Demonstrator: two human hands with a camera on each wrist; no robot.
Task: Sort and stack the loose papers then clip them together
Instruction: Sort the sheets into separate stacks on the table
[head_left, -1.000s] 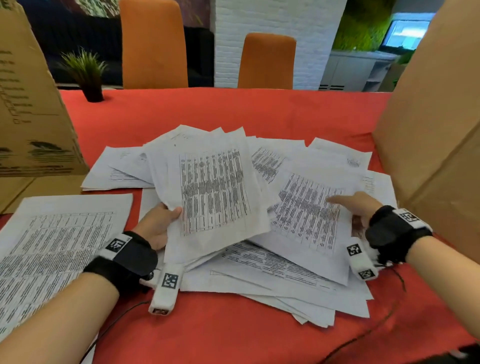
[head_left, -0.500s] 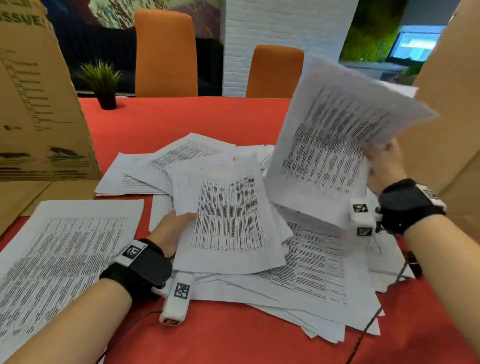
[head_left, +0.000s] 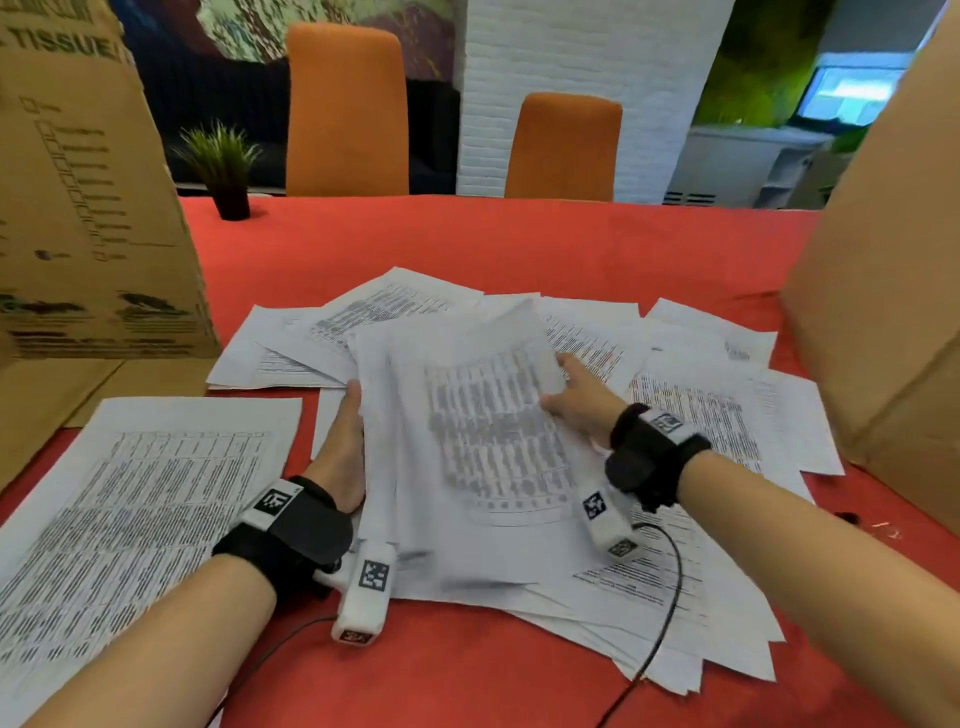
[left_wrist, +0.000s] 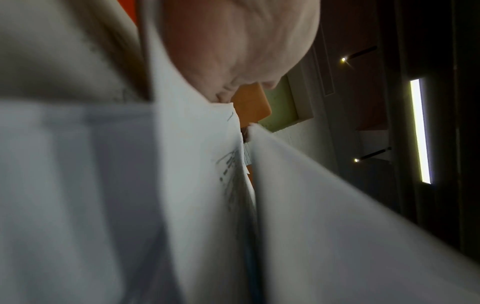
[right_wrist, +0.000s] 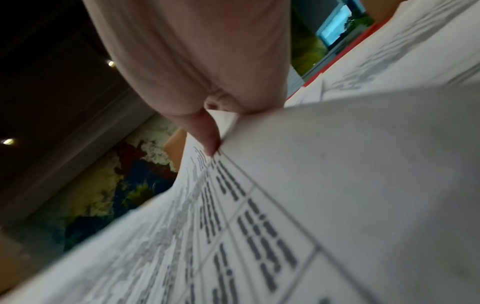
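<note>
**A:** Setting: a red-covered table (head_left: 467, 234), orange chairs (head_left: 347, 109) at twelve o'clock, cardboard boxes (head_left: 78, 208) at nine and three. Where are the loose papers?

**B:** Most form a fanned heap (head_left: 701, 415) at the centre, spreading towards three o'clock. A gathered sheaf (head_left: 483, 441) lies tilted on top. A separate printed sheet (head_left: 130, 493) lies flat at eight o'clock, apart from the heap.

**A:** State of the hands?

**B:** The left hand (head_left: 340, 447) lies along the sheaf's nine-o'clock edge; its fingers go under the paper, so I cannot tell how far they curl. The right hand (head_left: 576, 400) pinches the sheaf's upper three-o'clock corner; the right wrist view shows its thumb (right_wrist: 207, 133) pressed on the printed face.

**A:** Likely faults from here?

**B:** Judged from the skewed edges: a corner pinch alone may let the lower sheets slide out and fan. The sheaf overlaps the heap, so lifting may drag strays along. The wrist cable (head_left: 670, 597) trails across the papers at five o'clock and could snag one. No clip is visible.
</note>
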